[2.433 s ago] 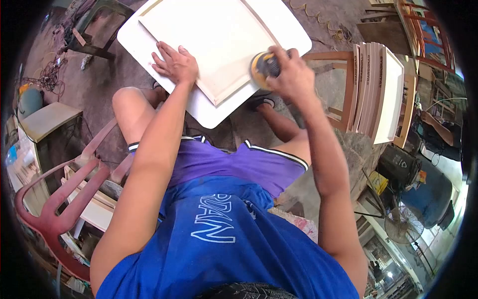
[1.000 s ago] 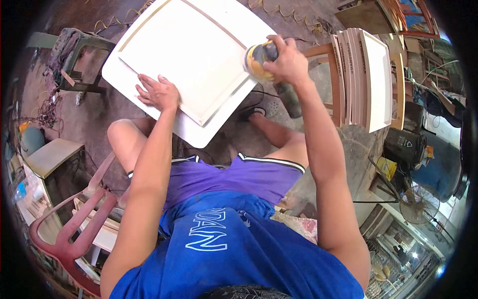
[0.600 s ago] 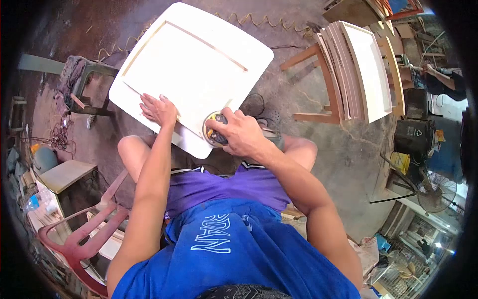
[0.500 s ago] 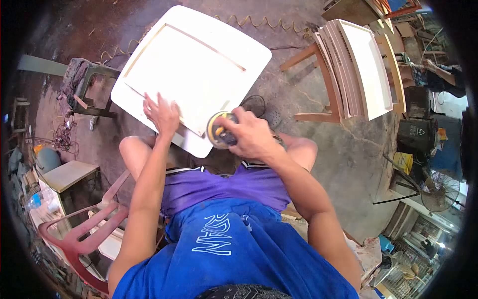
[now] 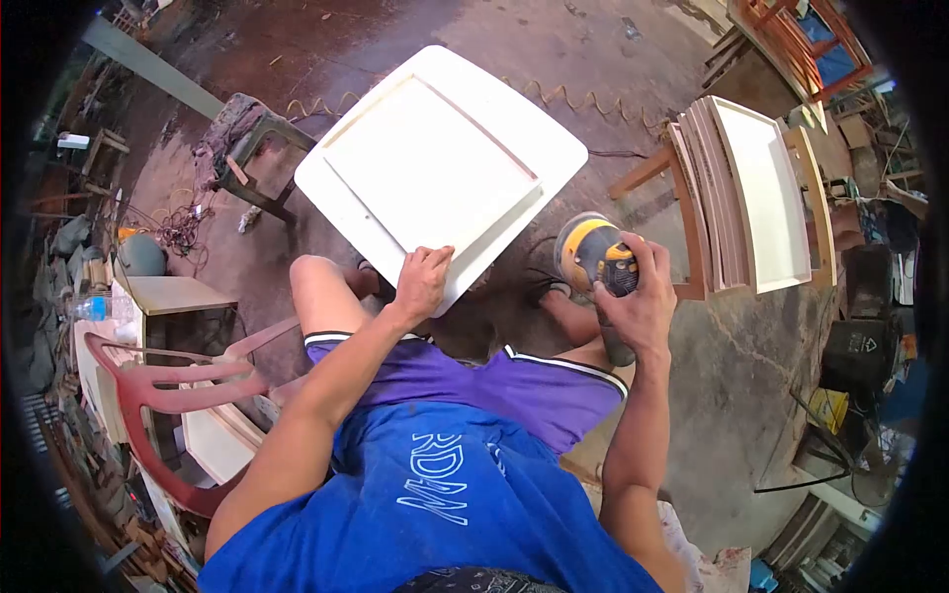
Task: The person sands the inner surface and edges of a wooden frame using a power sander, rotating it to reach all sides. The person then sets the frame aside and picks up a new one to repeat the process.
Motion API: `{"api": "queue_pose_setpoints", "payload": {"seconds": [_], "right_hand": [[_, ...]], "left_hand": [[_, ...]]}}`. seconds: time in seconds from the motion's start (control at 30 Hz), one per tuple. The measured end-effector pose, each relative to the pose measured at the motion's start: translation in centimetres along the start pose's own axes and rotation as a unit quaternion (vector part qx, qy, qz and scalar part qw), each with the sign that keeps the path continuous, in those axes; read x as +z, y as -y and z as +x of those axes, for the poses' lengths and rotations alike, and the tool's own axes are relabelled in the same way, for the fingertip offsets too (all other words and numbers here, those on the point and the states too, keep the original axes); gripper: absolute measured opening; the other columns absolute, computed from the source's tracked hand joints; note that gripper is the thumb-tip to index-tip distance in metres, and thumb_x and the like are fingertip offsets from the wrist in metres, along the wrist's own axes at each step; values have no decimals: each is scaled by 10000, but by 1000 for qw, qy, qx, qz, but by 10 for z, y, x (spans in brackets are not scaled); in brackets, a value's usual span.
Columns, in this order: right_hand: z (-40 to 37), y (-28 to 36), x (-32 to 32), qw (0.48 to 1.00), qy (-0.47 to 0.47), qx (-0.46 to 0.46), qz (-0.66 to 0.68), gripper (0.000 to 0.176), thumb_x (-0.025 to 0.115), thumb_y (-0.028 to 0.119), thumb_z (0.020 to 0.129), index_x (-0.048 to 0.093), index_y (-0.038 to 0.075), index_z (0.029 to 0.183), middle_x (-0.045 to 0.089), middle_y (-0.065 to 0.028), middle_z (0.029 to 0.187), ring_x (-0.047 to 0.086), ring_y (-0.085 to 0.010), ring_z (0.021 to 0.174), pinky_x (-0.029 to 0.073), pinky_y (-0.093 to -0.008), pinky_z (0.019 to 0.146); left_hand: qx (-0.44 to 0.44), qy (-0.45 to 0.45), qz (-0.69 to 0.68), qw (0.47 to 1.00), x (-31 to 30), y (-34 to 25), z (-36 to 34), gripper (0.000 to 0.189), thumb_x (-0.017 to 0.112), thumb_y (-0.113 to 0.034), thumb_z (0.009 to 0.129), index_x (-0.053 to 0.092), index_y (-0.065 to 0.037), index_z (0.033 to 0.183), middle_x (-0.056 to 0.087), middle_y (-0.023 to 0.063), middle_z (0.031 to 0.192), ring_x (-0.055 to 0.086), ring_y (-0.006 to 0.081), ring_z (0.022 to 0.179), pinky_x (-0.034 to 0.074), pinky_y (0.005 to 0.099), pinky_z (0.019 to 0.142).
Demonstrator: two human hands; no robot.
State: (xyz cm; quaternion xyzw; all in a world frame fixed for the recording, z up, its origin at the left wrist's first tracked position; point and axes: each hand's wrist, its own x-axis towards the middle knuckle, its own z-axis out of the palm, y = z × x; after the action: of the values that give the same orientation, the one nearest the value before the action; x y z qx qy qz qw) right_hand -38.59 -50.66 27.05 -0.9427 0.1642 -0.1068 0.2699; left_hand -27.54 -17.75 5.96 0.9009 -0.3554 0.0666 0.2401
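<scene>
A white panel with a thin raised rim (image 5: 435, 163) lies on a white tabletop (image 5: 556, 148) in front of my knees. My left hand (image 5: 423, 282) is at the panel's near corner, with its fingers closed on the edge. My right hand (image 5: 643, 296) holds a yellow and black orbital sander (image 5: 598, 255) off to the right of the tabletop. The sander is tilted, its round pad facing left and away from the panel.
Several similar panels (image 5: 756, 198) stand on edge on a wooden stand (image 5: 692, 232) at the right. A red plastic chair (image 5: 188, 395) is at my left, and a dark stool (image 5: 262, 148) stands beyond the tabletop's left side. A coiled yellow hose (image 5: 593, 104) runs along the floor behind.
My right hand has moved the sander from the panel's near corner out to the right. My left hand has gone from spread fingers over the panel to closed on its near corner.
</scene>
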Motion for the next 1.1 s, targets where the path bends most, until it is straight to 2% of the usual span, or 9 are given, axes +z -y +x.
{"api": "queue_pose_setpoints", "payload": {"seconds": [0.2,0.47,0.53,0.57,0.7,0.87,0.97,1.07,1.1], "right_hand": [[-2,-14,7,997,-51,5,61,734,853,132,710,598,238,1390,585,-130,1296,663,-364,1170,574,-494,956],[-8,-28,18,975,-127,10,179,745,858,92,718,581,110,1410,593,-155,1275,632,-341,1189,514,-448,1034],[-11,-35,26,968,-146,-4,206,758,866,97,704,588,94,1408,600,-167,1278,622,-344,1188,496,-447,1047],[-11,-36,28,969,-140,9,205,757,869,103,697,595,88,1402,601,-170,1289,616,-350,1195,491,-451,1052],[-15,-34,31,967,-122,23,222,761,864,100,703,590,90,1413,596,-158,1294,612,-336,1202,486,-446,1063],[-7,-13,6,968,-91,12,235,770,854,88,725,575,87,1443,594,-154,1295,612,-321,1206,493,-437,1060],[1,0,-9,977,-82,-16,195,784,856,60,718,575,89,1449,594,-150,1299,624,-313,1185,502,-438,1051],[8,26,-26,982,-66,-30,175,784,852,40,713,579,88,1447,595,-150,1297,627,-312,1185,505,-434,1047],[9,39,-32,983,-67,-38,169,786,852,28,708,582,84,1444,595,-150,1302,627,-312,1196,508,-429,1043]], "left_hand": [[6,38,17,999,-71,-23,26,302,601,-33,861,733,-3,1131,709,80,1293,612,276,946,512,413,867],[-26,47,3,999,-235,-61,88,198,628,-86,983,719,32,1114,702,131,1293,631,342,1126,478,454,1021],[-54,33,-34,997,-259,-72,93,218,645,-103,988,715,49,1128,682,140,1324,629,342,1195,479,435,1037],[-126,61,-133,981,-272,-81,98,250,638,-115,1012,709,62,1174,666,141,1346,631,309,1228,475,407,1061],[-143,-6,-266,953,-294,-85,96,324,616,-159,1059,685,101,1239,652,128,1342,585,202,1266,439,351,1103],[-192,-84,-387,898,-308,-53,79,373,600,-200,1076,682,106,1271,646,116,1379,565,196,1294,406,338,1134],[-202,-97,-514,828,-323,-40,68,362,568,-198,1084,696,81,1276,700,124,1295,628,193,1210,457,330,1083],[-202,-106,-519,824,-335,-21,68,376,553,-222,1092,699,69,1281,720,114,1239,648,173,1169,488,316,1040],[-194,-141,-455,857,-328,-15,68,409,545,-275,1103,705,66,1263,720,110,1231,646,170,1171,493,312,1032]]}}
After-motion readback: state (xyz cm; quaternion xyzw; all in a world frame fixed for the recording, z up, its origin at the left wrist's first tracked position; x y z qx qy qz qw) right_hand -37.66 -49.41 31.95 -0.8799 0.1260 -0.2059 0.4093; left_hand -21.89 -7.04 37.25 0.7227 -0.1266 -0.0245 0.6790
